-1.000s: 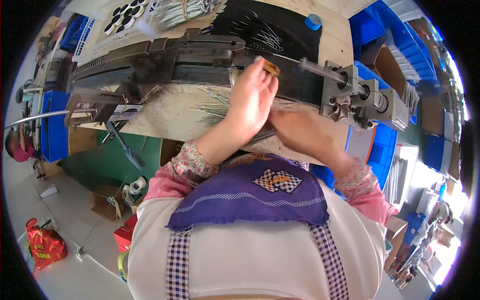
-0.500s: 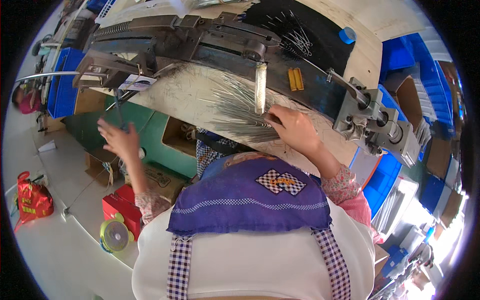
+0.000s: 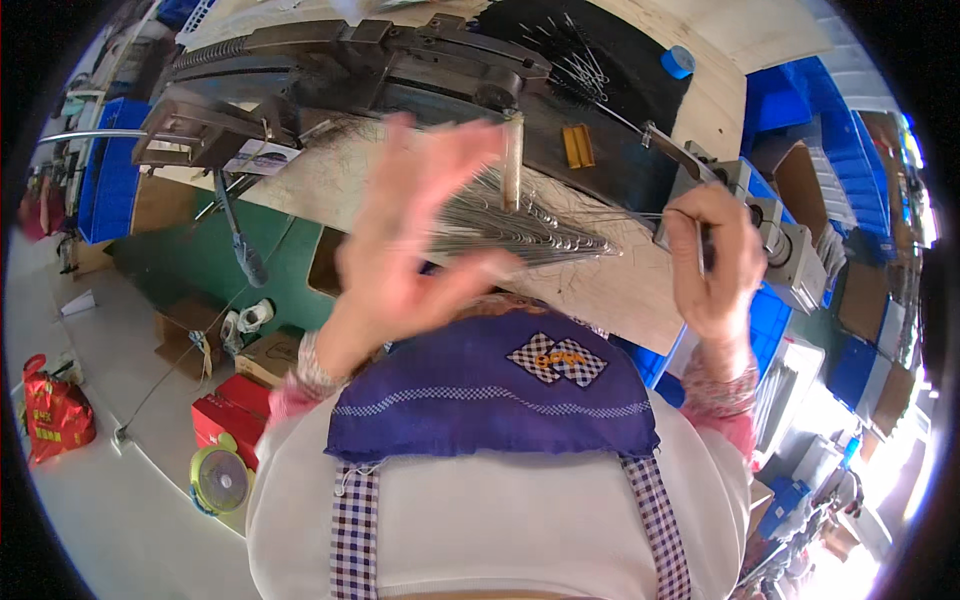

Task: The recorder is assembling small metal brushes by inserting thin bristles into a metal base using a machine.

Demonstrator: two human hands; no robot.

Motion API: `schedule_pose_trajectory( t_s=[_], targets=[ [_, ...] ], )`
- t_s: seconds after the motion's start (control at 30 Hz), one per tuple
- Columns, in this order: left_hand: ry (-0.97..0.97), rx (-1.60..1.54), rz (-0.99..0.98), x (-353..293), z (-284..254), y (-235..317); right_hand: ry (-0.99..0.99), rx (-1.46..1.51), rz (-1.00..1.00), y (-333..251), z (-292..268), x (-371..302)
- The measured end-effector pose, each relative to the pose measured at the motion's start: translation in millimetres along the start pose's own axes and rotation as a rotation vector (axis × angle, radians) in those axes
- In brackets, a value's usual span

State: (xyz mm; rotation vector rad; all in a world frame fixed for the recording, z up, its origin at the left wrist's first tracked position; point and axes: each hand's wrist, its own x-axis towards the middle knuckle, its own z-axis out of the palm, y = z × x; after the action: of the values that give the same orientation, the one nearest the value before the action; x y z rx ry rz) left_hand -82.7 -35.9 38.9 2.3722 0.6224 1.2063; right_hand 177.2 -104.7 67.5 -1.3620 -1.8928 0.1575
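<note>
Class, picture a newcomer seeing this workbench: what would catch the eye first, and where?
Probably the purple apron, front and centre, with the blurred left hand spread open beyond its left side. Between that hand and the right hand, a pile of thin wires lies on the pale bench, before the dark machine. The red bag also stands out, on the floor at lower left.

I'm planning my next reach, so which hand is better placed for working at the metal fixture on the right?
Probably the right hand: it is beside the metal fixture, while the left hand is open near the wires.
</note>
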Motion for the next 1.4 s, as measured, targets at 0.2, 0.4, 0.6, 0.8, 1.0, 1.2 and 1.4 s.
schedule_pose_trajectory(
  t_s=[0.2, 0.4, 0.6, 0.8, 1.0, 1.2, 1.4],
  targets=[
    [-0.446, -0.860, -0.451, 10, 37, 10, -0.040, 0.138, -0.047, -43, -11, 50],
    [-0.058, -0.825, -0.818, -40, 41, -44, -0.064, -0.165, 0.065, 51, 16, 29],
    [0.011, -1.612, -0.891, 21, 61, 22, -0.179, -0.331, -0.101, 63, 36, 49],
    [0.308, -2.211, -0.802, 12, -19, -38, -0.245, -0.429, -0.074, 51, 42, 40],
    [-0.226, -0.678, -0.690, -18, -19, -28, -0.204, -0.446, -0.062, 63, 50, 58],
    [-0.570, -0.523, -0.549, 56, 122, -62, -0.165, -0.451, 0.062, 89, 43, 89],
    [-0.505, -0.215, -0.380, 86, 97, -61, -0.241, -0.162, -0.071, 65, 19, 43]
  ],
)
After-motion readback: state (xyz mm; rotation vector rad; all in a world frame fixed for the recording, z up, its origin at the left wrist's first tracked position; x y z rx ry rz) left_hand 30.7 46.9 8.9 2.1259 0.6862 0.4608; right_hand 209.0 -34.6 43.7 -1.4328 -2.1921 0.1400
